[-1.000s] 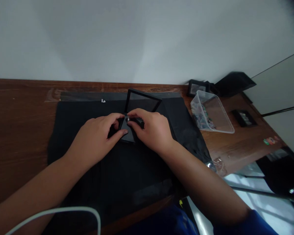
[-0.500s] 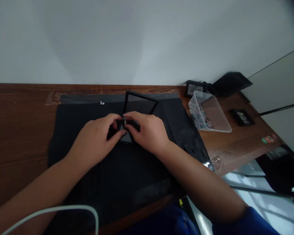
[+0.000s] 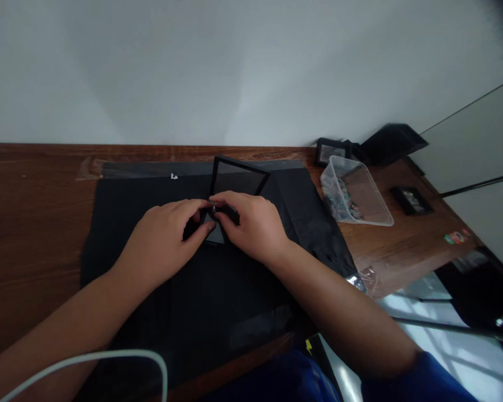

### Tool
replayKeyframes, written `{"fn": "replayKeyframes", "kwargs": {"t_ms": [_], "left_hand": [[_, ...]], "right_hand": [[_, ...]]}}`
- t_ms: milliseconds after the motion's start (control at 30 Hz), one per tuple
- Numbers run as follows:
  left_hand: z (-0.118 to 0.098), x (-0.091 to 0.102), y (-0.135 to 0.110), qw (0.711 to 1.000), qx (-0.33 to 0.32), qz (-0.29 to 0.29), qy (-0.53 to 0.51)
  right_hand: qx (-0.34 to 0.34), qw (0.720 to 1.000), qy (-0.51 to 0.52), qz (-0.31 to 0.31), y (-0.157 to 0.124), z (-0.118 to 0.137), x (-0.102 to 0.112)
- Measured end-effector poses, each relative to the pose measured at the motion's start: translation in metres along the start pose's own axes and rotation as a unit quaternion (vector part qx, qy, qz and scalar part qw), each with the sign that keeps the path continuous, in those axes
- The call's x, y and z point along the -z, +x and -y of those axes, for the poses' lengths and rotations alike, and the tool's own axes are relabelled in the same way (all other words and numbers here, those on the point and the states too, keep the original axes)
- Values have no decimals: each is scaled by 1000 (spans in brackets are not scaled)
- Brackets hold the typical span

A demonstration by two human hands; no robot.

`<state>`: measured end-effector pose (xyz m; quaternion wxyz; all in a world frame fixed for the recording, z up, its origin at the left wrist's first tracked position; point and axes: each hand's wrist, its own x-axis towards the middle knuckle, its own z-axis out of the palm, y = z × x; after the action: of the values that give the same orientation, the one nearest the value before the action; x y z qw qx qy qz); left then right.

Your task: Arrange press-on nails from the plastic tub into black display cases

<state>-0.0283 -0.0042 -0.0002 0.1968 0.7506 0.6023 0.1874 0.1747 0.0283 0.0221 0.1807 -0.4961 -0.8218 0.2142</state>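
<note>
The two hands meet over a small black case that lies open on a dark mat (image 3: 226, 301), out in the middle of the bench (image 3: 33, 218). Its framed lid (image 3: 240, 174) leans up and back at a slant, which seems to leave the base (image 3: 214, 235) open to the fingers from the near side.

The right hand (image 3: 255, 226) has its grip closed to a narrow pinch, thumb and forefinger on a small shiny piece (image 3: 213, 207) just above the base. Pinching from the side presumably keeps the palm out of the way of something so little. The left hand (image 3: 163, 237) comes in opposite, thumb and forefinger a little apart at the base's left side, probably to steady things; whether that grip has hold of the case or the piece, I can't tell.

The mat likely stops the case sliding, and the clear strip (image 3: 138, 170) along its back edge looks like tape pinning it down. A white scrap (image 3: 174, 176) lies near that edge. Off to the right, beyond the elbows' way, stands a clear tub (image 3: 381, 196) with small packets inside, and past it a flat black box (image 3: 411, 201).
</note>
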Motion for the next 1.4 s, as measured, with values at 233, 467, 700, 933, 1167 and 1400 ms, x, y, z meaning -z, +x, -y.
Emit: {"fn": "replayKeyframes", "kwargs": {"t_ms": [233, 467, 700, 933, 1167, 1400], "left_hand": [[-1, 1, 0, 1000, -18, 4, 8], [0, 1, 0, 1000, -4, 0, -11], [-1, 1, -1, 1000, 0, -10, -23], [-1, 1, -1, 1000, -9, -9, -24], [-1, 0, -2, 999, -30, -10, -6], [-3, 0, -2, 1000, -23, -15, -7]], "right_hand": [[-1, 1000, 3, -1, -2, 1, 1], [-11, 1000, 21, -18, -2, -1, 1], [-13, 999, 35, -20, -1, 0, -1], [-3, 999, 54, -10, -2, -1, 1], [-18, 999, 51, 6, -1, -1, 4], [-22, 999, 44, 14, -1, -3, 7]]}}
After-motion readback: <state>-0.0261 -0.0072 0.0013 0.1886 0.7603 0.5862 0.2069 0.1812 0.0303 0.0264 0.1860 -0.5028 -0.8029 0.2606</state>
